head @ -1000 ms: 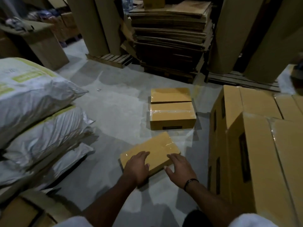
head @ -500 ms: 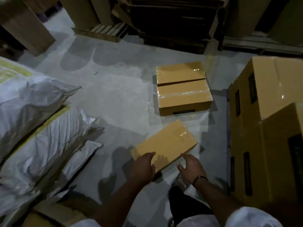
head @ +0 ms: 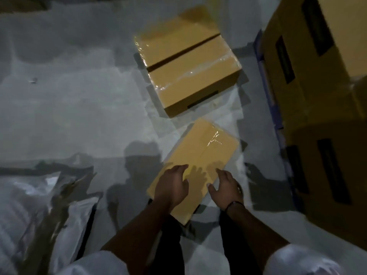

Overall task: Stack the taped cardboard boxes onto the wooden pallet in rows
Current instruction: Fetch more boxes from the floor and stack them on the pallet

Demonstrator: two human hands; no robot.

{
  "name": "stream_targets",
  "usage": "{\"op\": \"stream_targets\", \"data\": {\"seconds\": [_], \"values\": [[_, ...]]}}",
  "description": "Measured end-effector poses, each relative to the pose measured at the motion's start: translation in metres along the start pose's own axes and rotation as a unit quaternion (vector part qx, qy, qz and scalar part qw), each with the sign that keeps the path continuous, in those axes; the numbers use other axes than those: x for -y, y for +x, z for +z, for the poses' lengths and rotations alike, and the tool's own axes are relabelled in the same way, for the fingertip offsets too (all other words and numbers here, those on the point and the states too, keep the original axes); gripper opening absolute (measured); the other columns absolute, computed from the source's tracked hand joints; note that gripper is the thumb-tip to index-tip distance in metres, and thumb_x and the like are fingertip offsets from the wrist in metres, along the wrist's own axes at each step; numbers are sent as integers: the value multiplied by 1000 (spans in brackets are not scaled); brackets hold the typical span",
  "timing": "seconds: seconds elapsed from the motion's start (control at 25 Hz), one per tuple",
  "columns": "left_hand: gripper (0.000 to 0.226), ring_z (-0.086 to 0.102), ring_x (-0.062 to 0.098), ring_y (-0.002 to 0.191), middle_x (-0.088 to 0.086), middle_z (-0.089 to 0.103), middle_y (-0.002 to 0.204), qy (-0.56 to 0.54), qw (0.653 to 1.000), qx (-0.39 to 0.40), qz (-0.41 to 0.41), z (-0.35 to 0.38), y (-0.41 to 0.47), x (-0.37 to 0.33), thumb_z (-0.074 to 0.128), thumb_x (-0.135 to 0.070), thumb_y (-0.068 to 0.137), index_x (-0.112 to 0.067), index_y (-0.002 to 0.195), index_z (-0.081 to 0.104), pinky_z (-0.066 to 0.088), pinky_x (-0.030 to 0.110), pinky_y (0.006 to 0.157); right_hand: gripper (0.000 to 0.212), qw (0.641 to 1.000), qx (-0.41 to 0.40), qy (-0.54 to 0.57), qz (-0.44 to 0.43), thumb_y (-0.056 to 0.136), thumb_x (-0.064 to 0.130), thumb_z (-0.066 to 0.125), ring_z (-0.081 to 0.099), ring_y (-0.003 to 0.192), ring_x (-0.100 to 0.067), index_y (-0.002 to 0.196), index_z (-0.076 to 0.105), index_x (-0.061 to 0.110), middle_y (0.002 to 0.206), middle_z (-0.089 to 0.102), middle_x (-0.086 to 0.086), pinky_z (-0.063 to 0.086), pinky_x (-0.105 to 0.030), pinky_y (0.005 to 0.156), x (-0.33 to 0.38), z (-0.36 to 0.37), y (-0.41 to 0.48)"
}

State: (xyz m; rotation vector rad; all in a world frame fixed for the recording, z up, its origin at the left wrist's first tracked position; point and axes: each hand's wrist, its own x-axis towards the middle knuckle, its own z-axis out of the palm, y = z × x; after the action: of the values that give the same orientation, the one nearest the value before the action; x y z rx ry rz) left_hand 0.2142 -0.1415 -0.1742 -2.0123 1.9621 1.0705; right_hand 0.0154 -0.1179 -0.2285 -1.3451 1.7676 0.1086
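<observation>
A small taped cardboard box [head: 204, 155] lies slanted on the grey floor just in front of me. My left hand [head: 171, 185] rests on its near left part with the fingers relaxed. Spread at the box's near right edge is my right hand [head: 225, 187], a dark band on its wrist; it curls round nothing. Two more taped boxes sit side by side farther off, a front one [head: 195, 80] and a back one [head: 174, 30]. A stack of large cardboard boxes [head: 317, 96] rises at the right on a blue-edged base [head: 267, 90].
White plastic sacks [head: 29, 211] are piled at the lower left. Bare concrete floor [head: 79, 96] stretches to the left of the boxes. My dark trouser legs [head: 170, 245] stand just behind the near box.
The view has tipped down and closer to the floor. Both hands stay at the near end of the small box, which now lies more lengthwise away from me.
</observation>
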Motion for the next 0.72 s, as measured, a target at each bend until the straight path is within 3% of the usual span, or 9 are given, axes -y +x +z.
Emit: {"op": "stream_targets", "data": {"seconds": [0.12, 0.2, 0.36, 0.56, 0.72], "values": [[63, 33, 30, 148, 3, 30, 166, 55, 997, 43, 32, 60, 90, 63, 62, -43, 97, -29, 154, 42, 35, 40, 116, 77, 997, -23, 11, 67, 97, 48, 57, 20, 149, -33, 159, 19, 23, 167, 10, -5, 27, -46, 118, -21, 71, 60], [76, 20, 38, 152, 4, 10, 172, 90, 993, 61, 50, 100, 138, 106, 67, -60, 88, -34, 154, 39, 35, 49, 117, 82, 993, -38, 8, 111, 96, 52, 55, 3, 152, -38, 160, 12, 24, 167, -4, -8, 19, -52, 120, -36, 117, 92], [101, 0, 50, 152, -2, -19, 170, 131, 983, 101, 82, 159, 198, 166, 71, -78, 71, -46, 156, 28, 28, 67, 114, 89, 988, -64, -39, 133, 93, 61, 53, -7, 150, -45, 160, 5, 28, 164, -24, -6, 25, -58, 115, -58, 189, 138], [95, 25, 50, 142, -1, -10, 164, 32, 992, 64, 109, 183, 220, 193, 75, -78, 64, -51, 148, 39, 42, 62, 109, 88, 983, -145, 61, 95, 91, 51, 66, -4, 151, -41, 160, 14, 35, 165, -25, 5, 31, -56, 114, -66, 235, 162], [91, 28, 46, 143, -1, -8, 166, 42, 990, 54, 126, 172, 209, 187, 69, -84, 63, -53, 145, 45, 44, 60, 108, 83, 981, -168, 68, 73, 87, 55, 69, 8, 148, -46, 157, 26, 41, 168, -14, 8, 33, -60, 113, -63, 233, 161]]}}
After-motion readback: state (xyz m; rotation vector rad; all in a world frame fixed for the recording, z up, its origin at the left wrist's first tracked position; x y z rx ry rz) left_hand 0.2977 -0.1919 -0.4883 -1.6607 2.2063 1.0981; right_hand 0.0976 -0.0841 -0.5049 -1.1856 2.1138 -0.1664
